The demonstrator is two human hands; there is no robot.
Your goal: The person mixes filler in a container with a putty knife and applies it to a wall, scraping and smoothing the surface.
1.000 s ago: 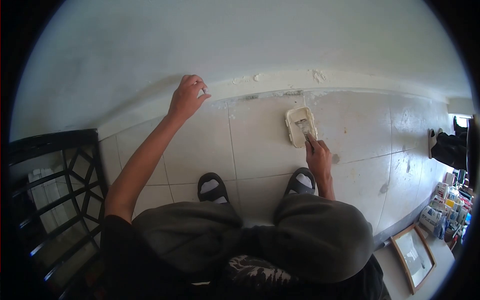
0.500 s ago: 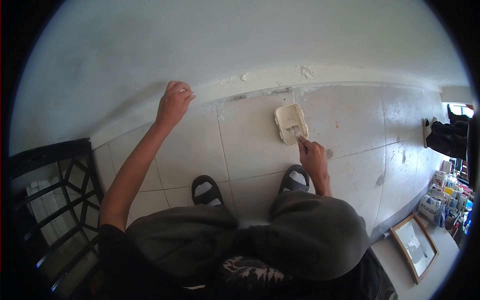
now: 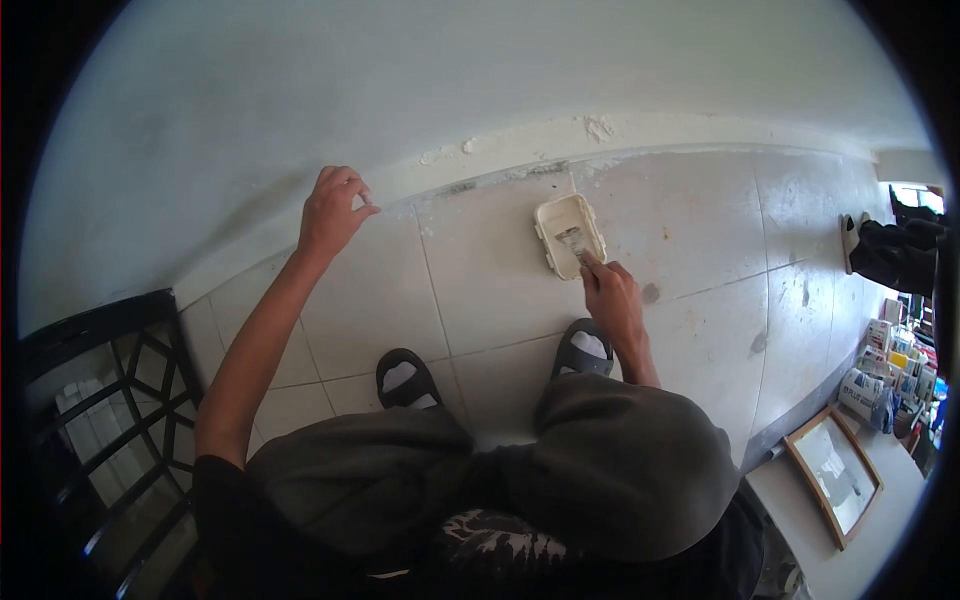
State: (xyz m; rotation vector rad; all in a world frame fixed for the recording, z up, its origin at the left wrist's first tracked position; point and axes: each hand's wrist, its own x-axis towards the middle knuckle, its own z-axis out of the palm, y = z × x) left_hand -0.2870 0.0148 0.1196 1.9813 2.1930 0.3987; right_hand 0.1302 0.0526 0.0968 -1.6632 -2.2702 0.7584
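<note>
My right hand (image 3: 614, 300) grips a putty knife (image 3: 574, 242) by its handle, fingers wrapped round it. The blade is smeared with pale paste and reaches inside a cream plastic tub (image 3: 541, 220), which stands on the tiled floor. Pale residue coats the inside of the tub. On the left, my left hand (image 3: 335, 210) is raised near the lower wall, its fingers loosely bent and the thumb apart from them. It holds nothing that I can make out. A whitish smear shows near its fingertips.
Rough pale patches (image 3: 598, 128) mark the wall base. A black metal grille (image 3: 110, 400) stands at left. My sandals (image 3: 408, 380) are on the tiles. At right are a framed panel (image 3: 836, 470) on a white surface, several containers (image 3: 880, 375) and another person's dark-clothed legs (image 3: 895, 250).
The putty knife has gone further into the tub, its blade now showing wider. My left hand has moved slightly left, and its thumb has come away from the fingers. The view has shifted slightly.
</note>
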